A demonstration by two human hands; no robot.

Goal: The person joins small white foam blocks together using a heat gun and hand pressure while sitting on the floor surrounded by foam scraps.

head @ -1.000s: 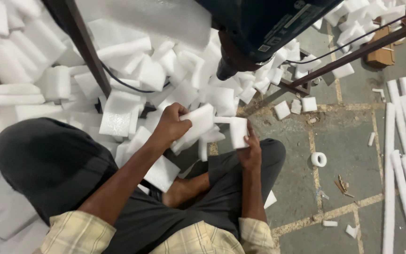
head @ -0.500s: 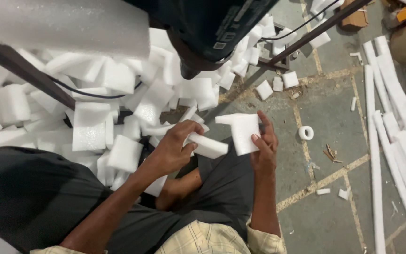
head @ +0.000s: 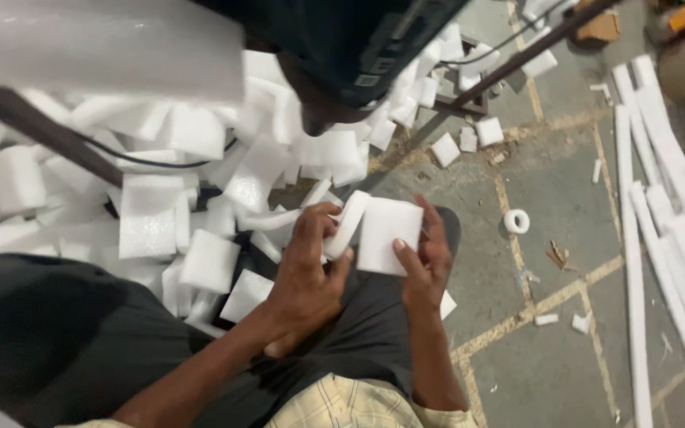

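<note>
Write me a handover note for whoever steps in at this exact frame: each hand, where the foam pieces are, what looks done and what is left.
Left hand: closed around a narrow white foam strip, held over the lap.
Right hand: gripping a square white foam block by its lower edge, thumb on its face.
The strip's edge sits against the block's left side; whether they are joined cannot be told.
Loose foam pieces are heaped on the floor to the left, long foam strips lie along the right, and a small white tape roll sits on the tiled floor.
Done: both pieces picked up and brought together. Left: the heap looks untouched.
</note>
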